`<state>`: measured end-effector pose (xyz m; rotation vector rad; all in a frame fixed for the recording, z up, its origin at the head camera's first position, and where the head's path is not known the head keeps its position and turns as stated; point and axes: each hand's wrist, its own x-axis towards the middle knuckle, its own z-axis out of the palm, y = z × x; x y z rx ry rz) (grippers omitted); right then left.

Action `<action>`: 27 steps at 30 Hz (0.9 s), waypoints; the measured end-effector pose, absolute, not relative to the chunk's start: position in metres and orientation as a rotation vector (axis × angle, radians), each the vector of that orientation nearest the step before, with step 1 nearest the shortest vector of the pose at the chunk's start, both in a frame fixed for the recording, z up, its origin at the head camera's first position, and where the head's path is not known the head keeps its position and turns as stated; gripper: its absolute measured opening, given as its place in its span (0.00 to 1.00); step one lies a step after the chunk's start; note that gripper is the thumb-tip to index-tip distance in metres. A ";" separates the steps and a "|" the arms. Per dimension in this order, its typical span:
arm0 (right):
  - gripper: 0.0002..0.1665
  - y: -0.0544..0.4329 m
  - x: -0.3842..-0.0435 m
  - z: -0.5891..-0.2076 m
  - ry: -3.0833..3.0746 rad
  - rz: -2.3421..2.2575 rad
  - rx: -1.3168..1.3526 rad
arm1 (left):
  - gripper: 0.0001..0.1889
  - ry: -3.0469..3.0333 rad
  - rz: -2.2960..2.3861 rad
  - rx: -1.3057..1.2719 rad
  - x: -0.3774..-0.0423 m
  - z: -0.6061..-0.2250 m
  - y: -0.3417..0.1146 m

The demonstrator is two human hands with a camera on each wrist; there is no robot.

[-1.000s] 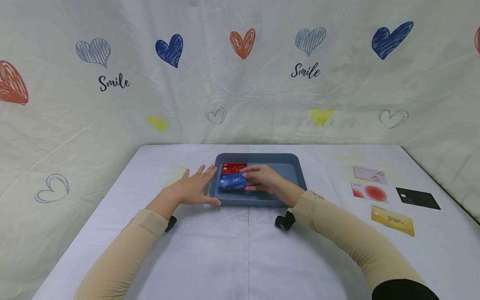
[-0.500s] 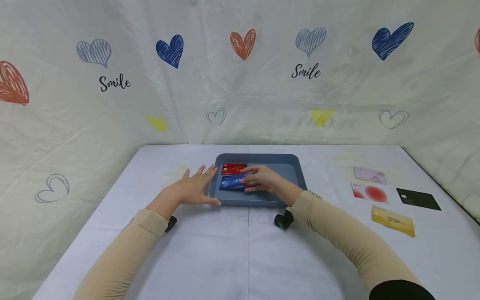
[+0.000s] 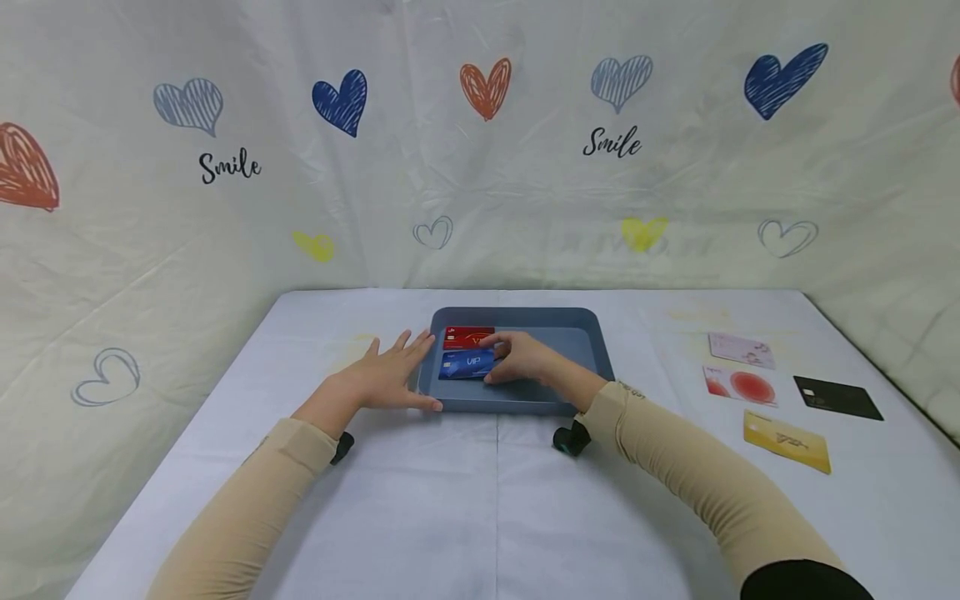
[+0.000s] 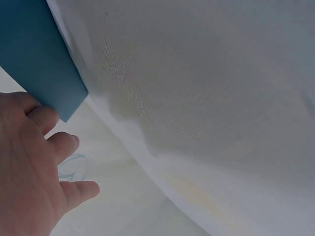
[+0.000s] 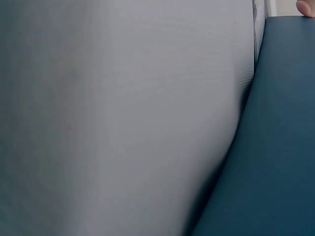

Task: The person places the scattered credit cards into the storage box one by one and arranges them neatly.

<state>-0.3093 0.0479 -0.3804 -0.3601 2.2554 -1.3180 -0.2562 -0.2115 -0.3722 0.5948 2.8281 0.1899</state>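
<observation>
A blue VIP card [image 3: 463,364] lies in the grey-blue tray [image 3: 592,329], just below a red card [image 3: 463,337] along the tray's left side. My right hand [image 3: 521,357] holds the blue card's right end, with the thumb at its lower edge and bent fingers over the upper corner. The index fingertip overlaps the red card's right part. My left hand [image 3: 390,375] is spread flat beside the tray, fingertips and thumb touching its left rim. In the left wrist view, the left hand [image 4: 29,157] is at a corner of the tray [image 4: 44,64].
Right of the tray on the white table [image 3: 450,492] lie a pink card [image 3: 741,350], a white card with a red circle [image 3: 740,386], a black card [image 3: 837,397] and a gold card [image 3: 786,442]. A hanging cloth with hearts [image 3: 525,192] stands behind.
The blue card has settled from a slight tilt to flat below the red card. My right fingers have shifted, and the thumb now shows at its lower edge. The left hand has stayed still.
</observation>
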 end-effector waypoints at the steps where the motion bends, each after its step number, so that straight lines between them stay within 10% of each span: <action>1: 0.36 0.048 -0.309 -0.380 2.260 -1.316 -0.354 | 0.63 2.830 0.190 0.597 -0.256 -0.372 -0.212; 27: 0.33 0.049 -0.317 -0.382 2.082 -1.435 -0.250 | 0.63 2.825 0.225 0.592 -0.257 -0.374 -0.212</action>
